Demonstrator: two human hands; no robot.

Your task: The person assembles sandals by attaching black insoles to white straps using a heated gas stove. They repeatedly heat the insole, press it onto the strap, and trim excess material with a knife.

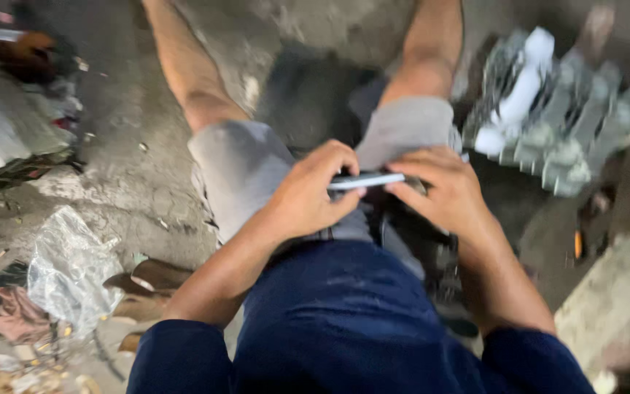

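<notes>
Thin flat silvery strip [366,180] over lap, long axis left-right, between both hands. Left hand [315,191] pinches left end; right hand [446,191] grips right end. Hands near together, equally close.

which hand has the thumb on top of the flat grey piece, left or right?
The left hand: its thumb lies over the near end of the flat grey piece. The right hand only pinches the far end with its fingertips, thumb beneath or hidden.

I see grey shorts [246,164], a navy shirt [344,321] — and a pale silvery-blue strip [366,180] on top.
</notes>
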